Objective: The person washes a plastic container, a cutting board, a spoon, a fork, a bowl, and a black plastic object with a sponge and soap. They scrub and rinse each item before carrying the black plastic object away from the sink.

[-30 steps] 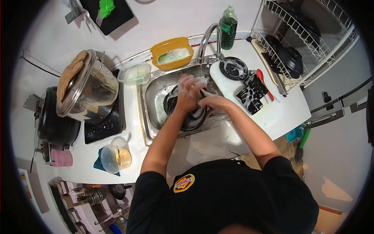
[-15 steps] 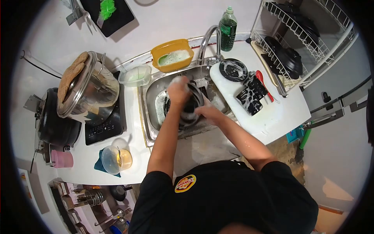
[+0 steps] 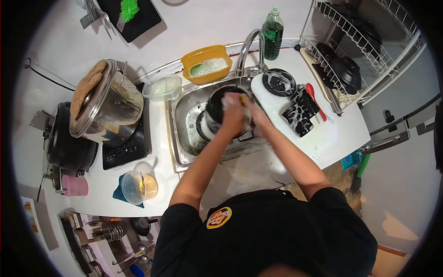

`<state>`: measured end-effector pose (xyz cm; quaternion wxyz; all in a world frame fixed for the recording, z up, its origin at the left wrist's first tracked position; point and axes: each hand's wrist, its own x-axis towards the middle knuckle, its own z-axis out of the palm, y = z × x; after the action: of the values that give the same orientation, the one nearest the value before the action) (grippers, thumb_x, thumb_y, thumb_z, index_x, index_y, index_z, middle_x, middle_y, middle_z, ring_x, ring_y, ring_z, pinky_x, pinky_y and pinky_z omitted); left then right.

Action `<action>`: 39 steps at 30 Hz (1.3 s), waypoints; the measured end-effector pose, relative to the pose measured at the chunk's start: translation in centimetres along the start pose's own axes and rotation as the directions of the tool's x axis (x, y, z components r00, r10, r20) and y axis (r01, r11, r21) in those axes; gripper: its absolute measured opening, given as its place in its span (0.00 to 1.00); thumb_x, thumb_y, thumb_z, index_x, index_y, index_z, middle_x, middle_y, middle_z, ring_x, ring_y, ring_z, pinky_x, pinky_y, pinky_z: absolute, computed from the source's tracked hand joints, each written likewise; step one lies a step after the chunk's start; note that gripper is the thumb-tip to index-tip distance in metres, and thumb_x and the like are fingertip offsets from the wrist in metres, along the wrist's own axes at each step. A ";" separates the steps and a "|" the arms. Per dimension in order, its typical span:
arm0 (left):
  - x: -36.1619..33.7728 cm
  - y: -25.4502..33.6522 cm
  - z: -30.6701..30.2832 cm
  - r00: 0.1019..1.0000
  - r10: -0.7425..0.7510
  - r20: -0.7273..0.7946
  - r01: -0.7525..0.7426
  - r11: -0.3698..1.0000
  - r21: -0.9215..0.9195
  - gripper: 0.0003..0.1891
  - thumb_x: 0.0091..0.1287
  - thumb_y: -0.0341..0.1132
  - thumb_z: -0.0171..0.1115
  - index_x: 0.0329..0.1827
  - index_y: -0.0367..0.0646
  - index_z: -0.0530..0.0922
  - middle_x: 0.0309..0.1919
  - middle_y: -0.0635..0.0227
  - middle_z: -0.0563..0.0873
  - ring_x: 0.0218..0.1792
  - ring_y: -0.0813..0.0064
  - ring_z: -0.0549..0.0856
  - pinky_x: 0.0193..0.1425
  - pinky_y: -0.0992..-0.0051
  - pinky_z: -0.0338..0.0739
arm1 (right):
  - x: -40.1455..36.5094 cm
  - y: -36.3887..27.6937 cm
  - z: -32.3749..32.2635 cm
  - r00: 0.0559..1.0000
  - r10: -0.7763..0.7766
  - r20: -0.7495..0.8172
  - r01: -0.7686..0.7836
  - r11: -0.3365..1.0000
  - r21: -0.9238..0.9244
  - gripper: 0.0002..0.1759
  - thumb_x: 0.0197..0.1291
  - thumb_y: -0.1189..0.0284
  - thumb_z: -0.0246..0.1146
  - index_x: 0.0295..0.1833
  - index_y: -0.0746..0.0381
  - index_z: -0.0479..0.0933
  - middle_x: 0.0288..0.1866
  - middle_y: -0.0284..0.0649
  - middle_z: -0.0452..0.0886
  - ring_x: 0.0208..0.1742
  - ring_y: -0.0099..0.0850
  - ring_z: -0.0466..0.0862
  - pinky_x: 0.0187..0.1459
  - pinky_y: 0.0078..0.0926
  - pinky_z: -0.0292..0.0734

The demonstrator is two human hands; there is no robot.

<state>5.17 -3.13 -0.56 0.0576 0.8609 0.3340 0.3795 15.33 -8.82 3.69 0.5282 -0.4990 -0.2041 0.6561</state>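
A soapy black bowl (image 3: 216,111) is tilted over the sink (image 3: 183,108), its inside facing me. My left hand (image 3: 234,117) is closed inside the bowl, with a bit of yellow sponge (image 3: 243,97) showing at its fingers. On the bowl's right side, my right hand (image 3: 259,121) grips the rim, its fingers partly hidden and slightly blurred. Beneath the bowl, another sudsy black dish (image 3: 201,127) lies in the basin. The faucet (image 3: 243,53) arches behind my hands.
Right of the sink, a sudsy black plate (image 3: 278,82), soapy black utensils (image 3: 301,111) and a red-handled utensil (image 3: 312,94) lie on foam. A yellow basin (image 3: 188,60), plastic tub (image 3: 161,87) and green soap bottle (image 3: 273,37) stand behind. A big pot (image 3: 122,104) is left; a dish rack (image 3: 364,41) right.
The bowl has turned so its inside shows more toward me. My left hand has moved right and down into it, and my right hand has shifted up along its right side.
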 end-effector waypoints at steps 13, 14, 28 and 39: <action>-0.7 -2.2 -1.6 0.990 -0.101 0.102 0.068 0.954 0.293 0.17 0.54 0.30 0.53 0.47 0.33 0.71 0.47 0.48 0.73 0.48 0.48 0.72 0.55 0.55 0.62 | 4.2 3.0 -3.4 0.949 -0.315 0.017 0.315 0.949 -0.027 0.36 0.64 0.47 0.48 0.67 0.61 0.57 0.63 0.42 0.69 0.60 0.35 0.72 0.57 0.33 0.70; -1.7 -1.4 -2.3 0.959 -0.096 0.268 0.061 0.989 0.138 0.16 0.56 0.31 0.52 0.47 0.33 0.71 0.46 0.49 0.73 0.48 0.48 0.72 0.55 0.57 0.64 | 5.6 2.9 -3.8 0.915 -0.399 -0.054 0.394 0.915 -0.083 0.34 0.63 0.45 0.47 0.63 0.61 0.63 0.56 0.42 0.75 0.52 0.35 0.78 0.49 0.31 0.76; 3.6 -2.8 -12.6 0.669 -0.672 0.318 0.602 0.239 -0.762 0.19 0.54 0.44 0.71 0.38 0.38 0.79 0.31 0.66 0.83 0.33 0.76 0.79 0.43 0.73 0.73 | -1.5 -0.2 -2.0 0.846 -0.015 0.533 -0.117 0.970 0.213 0.41 0.57 0.42 0.52 0.68 0.58 0.57 0.65 0.46 0.66 0.64 0.48 0.68 0.56 0.65 0.64; 2.6 0.9 -9.8 0.974 -0.226 0.001 0.213 0.919 -0.332 0.10 0.63 0.37 0.52 0.36 0.40 0.77 0.29 0.66 0.82 0.35 0.71 0.81 0.40 0.71 0.75 | -2.8 2.1 0.7 0.940 -0.191 0.282 0.205 0.979 -0.021 0.18 0.61 0.60 0.60 0.47 0.63 0.77 0.37 0.32 0.79 0.34 0.20 0.78 0.34 0.23 0.77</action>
<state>0.16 -3.75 8.28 0.2367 0.7890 0.3612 0.4371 13.52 -11.86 3.58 0.5447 -0.3919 -0.3418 0.6579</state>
